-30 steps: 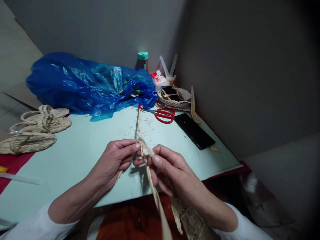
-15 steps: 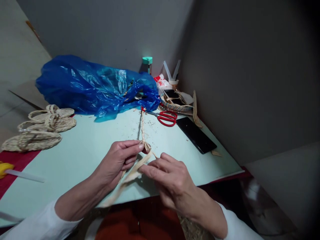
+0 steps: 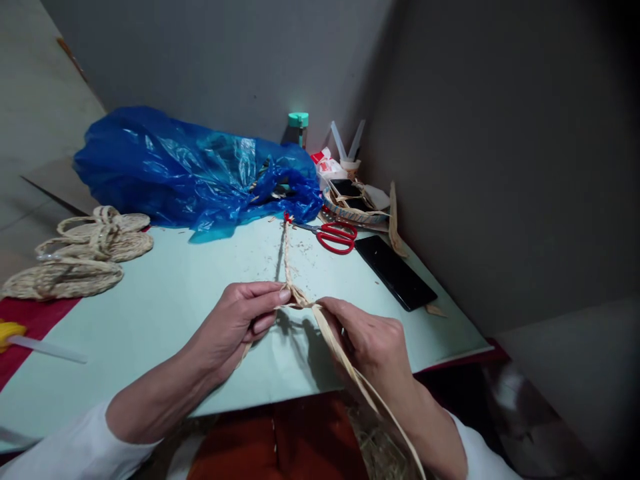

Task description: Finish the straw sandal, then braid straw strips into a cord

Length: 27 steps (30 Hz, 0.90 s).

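A thin braided cord [image 3: 287, 257] of pale plant fibre runs from a red tie [image 3: 288, 218] at the far end of the table toward me. My left hand [image 3: 250, 310] pinches the near end of the braid between thumb and forefinger. Closed on a flat fibre strip [image 3: 333, 337], my right hand [image 3: 373, 340] is just to the right, at the braid's end. The strip's long tail hangs down over my right wrist. Between the two hands a few strands cross, and another strand trails below my left hand.
Red-handled scissors [image 3: 337, 237] and a black phone [image 3: 396, 272] lie right of the braid. Behind it is a blue plastic bag [image 3: 165, 173]. Woven sandals [image 3: 65, 279] stand at left, near a yellow-handled tool [image 3: 13, 335]. A basket [image 3: 357, 210] holds items at the back right.
My right hand has moved right and slightly up, and the strip's tail has swung from the lower left over to the right. My left hand keeps its pinch on the braid.
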Each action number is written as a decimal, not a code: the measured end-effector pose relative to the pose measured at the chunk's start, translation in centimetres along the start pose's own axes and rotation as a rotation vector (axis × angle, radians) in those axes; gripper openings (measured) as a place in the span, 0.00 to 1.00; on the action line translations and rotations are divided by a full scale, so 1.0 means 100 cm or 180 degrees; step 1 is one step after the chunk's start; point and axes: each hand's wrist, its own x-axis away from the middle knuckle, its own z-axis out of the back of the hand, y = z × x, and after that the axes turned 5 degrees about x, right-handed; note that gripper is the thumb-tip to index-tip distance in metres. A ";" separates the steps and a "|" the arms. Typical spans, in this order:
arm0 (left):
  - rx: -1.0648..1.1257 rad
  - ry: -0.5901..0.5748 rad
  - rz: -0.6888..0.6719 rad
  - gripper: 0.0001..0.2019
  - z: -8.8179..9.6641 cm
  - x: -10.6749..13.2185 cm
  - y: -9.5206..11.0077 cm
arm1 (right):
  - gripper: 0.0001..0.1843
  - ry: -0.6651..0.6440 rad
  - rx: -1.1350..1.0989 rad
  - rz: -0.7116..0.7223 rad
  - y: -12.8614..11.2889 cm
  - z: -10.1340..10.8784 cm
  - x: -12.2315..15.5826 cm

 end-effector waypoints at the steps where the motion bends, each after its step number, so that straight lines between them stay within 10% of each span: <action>1: -0.0016 0.0008 -0.0005 0.08 0.000 0.000 0.000 | 0.15 0.0029 0.0110 -0.0041 0.000 -0.001 -0.001; 17: -0.0257 0.0192 0.0136 0.09 0.001 0.001 -0.003 | 0.06 -0.1378 0.1017 -0.0403 -0.013 -0.001 -0.019; 27: 0.0009 0.0045 0.0012 0.09 0.000 -0.002 -0.002 | 0.10 -0.1032 0.0166 -0.0110 -0.010 0.014 -0.021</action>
